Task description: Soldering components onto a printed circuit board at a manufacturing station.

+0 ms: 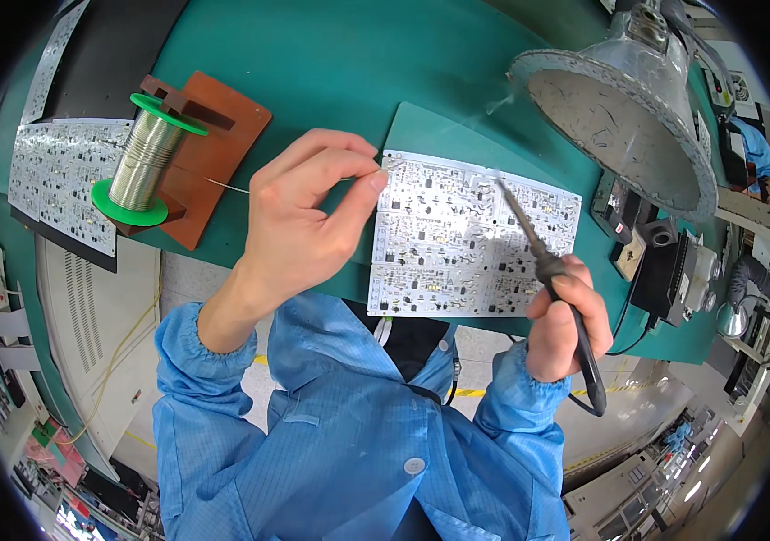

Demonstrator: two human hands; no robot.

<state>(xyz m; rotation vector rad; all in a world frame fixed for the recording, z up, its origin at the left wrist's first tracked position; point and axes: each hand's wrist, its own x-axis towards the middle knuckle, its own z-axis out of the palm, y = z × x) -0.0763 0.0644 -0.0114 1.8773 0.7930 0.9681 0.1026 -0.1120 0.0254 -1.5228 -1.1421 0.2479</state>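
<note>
A white circuit board panel (457, 239), dotted with small dark parts, lies on a green mat in front of me. My left hand (313, 203) pinches a thin solder wire (232, 187) at the board's upper left edge. The wire trails left toward a solder spool (146, 160) with green flanges, set on a reddish-brown stand (214, 135). My right hand (568, 317) is closed around the black handle of a soldering iron (529, 230). The iron's tip points up and left over the upper right part of the board; whether it touches cannot be made out. Faint smoke shows beyond it.
A metal fume extraction hood (624, 117) hangs at the upper right. Below it stand a black soldering station (664, 281) and a small holder. More circuit boards (65, 176) lie on black sheets at the left. Another person (757, 158) is at the far right.
</note>
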